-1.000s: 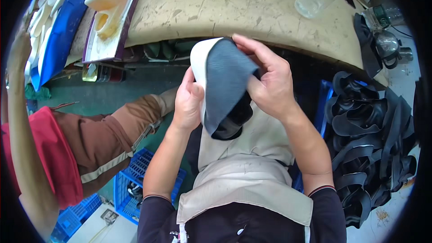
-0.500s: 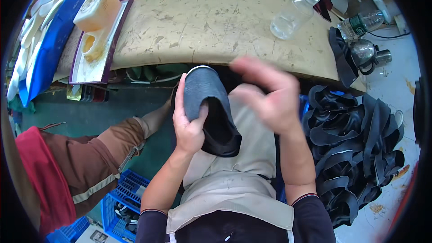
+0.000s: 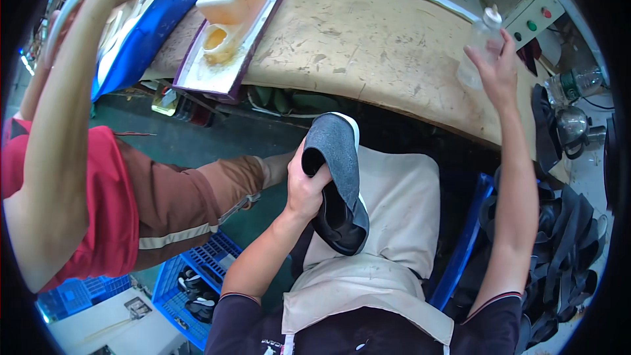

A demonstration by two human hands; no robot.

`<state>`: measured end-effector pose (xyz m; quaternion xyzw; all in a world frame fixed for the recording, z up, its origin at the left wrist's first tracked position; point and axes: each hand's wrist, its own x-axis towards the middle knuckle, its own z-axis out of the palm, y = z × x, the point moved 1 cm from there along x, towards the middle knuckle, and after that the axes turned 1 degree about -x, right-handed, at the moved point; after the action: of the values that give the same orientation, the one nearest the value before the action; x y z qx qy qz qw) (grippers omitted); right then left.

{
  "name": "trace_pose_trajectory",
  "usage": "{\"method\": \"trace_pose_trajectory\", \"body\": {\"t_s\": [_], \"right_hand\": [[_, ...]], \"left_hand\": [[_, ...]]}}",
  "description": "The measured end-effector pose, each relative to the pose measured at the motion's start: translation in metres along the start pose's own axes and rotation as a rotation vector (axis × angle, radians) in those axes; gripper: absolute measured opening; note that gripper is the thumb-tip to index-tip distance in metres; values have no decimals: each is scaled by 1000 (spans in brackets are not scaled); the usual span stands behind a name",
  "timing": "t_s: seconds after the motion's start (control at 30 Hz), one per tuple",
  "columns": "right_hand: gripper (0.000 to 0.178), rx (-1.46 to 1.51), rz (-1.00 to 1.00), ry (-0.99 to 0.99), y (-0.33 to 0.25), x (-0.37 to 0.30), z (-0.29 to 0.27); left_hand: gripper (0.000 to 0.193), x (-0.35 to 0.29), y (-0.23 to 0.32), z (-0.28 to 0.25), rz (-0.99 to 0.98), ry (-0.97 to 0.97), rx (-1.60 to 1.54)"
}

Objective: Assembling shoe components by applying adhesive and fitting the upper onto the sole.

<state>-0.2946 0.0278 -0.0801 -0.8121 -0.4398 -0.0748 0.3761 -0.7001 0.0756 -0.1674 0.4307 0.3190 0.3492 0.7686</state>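
Observation:
My left hand (image 3: 306, 187) grips a dark grey slip-on shoe (image 3: 335, 151) with a white sole edge, its thumb inside the opening. The shoe is tilted over my lap, toe pointing away from me, dark heel part nearest me. At the right of the bench, my right hand (image 3: 501, 72) is around a clear plastic squeeze bottle (image 3: 488, 39) with a pale nozzle cap. Its thumb and forefinger lie on either side of the bottle; the other fingers are partly hidden.
On the bench (image 3: 368, 46) sits a purple-edged tray (image 3: 190, 79) with a stained yellowish container (image 3: 233, 0). A blue bin (image 3: 154, 29) of pale soles is at left, near a co-worker's arm (image 3: 66, 112). Black shoe pieces (image 3: 559, 243) are piled at right.
My right hand has moved from near the shoe to the bottle. The shoe has turned, showing its white sole edge at right. A co-worker's raised arm has appeared at left; the view has shifted.

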Motion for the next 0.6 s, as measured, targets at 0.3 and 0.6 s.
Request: {"method": "trace_pose_trajectory", "body": {"t_s": [0.3, 0.6], "right_hand": [[73, -184, -552, -483, -110, -9, -17], [76, -242, -715, -656, -131, -116, -24]], "left_hand": [[88, -3, 4, -49, 185, -26, 444], [91, -16, -15, -56, 131, -91, 546]]}}
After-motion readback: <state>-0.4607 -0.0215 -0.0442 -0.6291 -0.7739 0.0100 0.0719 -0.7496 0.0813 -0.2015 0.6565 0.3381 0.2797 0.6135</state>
